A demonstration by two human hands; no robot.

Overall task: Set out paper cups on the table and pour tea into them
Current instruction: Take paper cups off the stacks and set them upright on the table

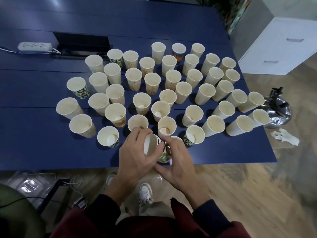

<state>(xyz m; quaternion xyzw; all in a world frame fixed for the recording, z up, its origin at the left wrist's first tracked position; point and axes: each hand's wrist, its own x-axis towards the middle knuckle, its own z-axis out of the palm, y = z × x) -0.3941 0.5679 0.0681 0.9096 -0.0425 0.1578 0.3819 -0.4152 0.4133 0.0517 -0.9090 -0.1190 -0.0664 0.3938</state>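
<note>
Several empty paper cups (172, 78) stand upright in loose rows across the blue table (42, 134). Over the table's near edge both hands meet on a short stack of nested paper cups (151, 146), tilted with its mouth toward me. My left hand (137, 155) wraps the stack's rim end from the left. My right hand (176, 160) grips its green-printed base end from the right. A shiny metal kettle (277, 109) sits just off the table's right corner.
A white power strip (35, 47) and a dark cable-box opening (82, 44) lie at the table's far left. A white drawer cabinet (281, 47) stands at the right. Crumpled white paper (284, 136) lies near the kettle. My shoes (145, 191) and cables are below.
</note>
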